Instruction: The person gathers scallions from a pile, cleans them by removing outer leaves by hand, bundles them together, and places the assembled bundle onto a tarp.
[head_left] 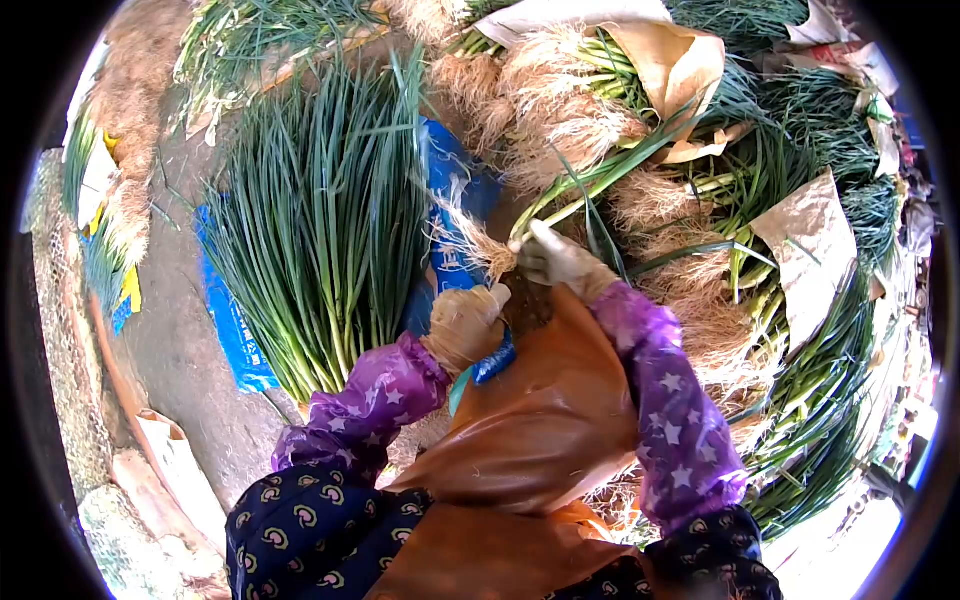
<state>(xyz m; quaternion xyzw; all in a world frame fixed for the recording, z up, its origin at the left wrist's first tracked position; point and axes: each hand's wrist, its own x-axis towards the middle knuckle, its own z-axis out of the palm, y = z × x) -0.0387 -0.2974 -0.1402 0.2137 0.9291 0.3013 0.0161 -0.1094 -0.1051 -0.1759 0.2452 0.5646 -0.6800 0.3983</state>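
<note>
My right hand [558,258], in a pale glove, is closed around the lower stalks of a few green onions [565,208]. Their roots [480,245] stick out to the left, and the leaves run up to the right. Lower and to the left, my left hand [465,325] is curled closed in a glove, its palm side hidden. I cannot make out what it holds, if anything. A blue item [494,360] lies just below its fingers. Left of both hands, a large pile of green onions [325,220] rests with its leaves pointing away from me.
Rooted green onion bundles [700,255] are heaped along the right, some under tan wrapping sheets [815,245]. Blue printed plastic [228,310] lies beneath the left pile. More bundles [125,130] line the far left. An orange apron [545,400] covers my lap.
</note>
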